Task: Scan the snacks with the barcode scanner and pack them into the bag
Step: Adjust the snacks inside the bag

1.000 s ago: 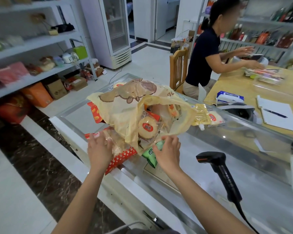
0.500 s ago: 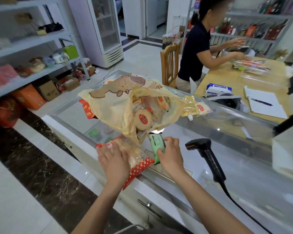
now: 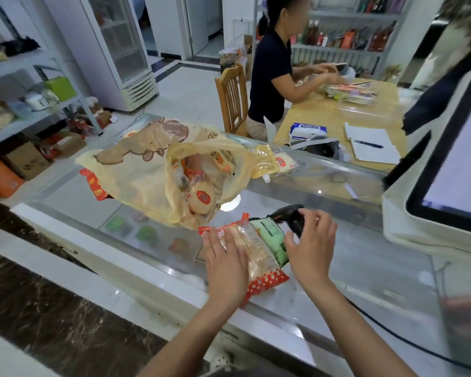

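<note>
1. Left hand [image 3: 226,263] (head view, the only one): fingers straight, pressing flat on a clear plastic snack packet with red polka-dot ends [image 3: 256,257] lying on the glass counter top [image 3: 365,268].
2. Right hand [image 3: 312,240]: fingers curved about the handle of the black barcode scanner [image 3: 284,214]. It's blurred, so I can't tell whether it's gripped or only touched.
3. Progress, my read: partway. The yellow translucent plastic bag with a bear print [image 3: 136,175] lies just behind the packet, mouth toward the person, with several round cracker packs [image 3: 201,198] inside (presumably scanned). Left to do: the clear packet, the green foil packet [image 3: 272,240] touching its right side, and maybe the yellow spouted pouch [image 3: 264,164] beyond the bag.
4. Orientation: the clear packet lies flat, long axis running away from the person, near end skewed right. The scanner head points left, above the green packet's far end.
</note>
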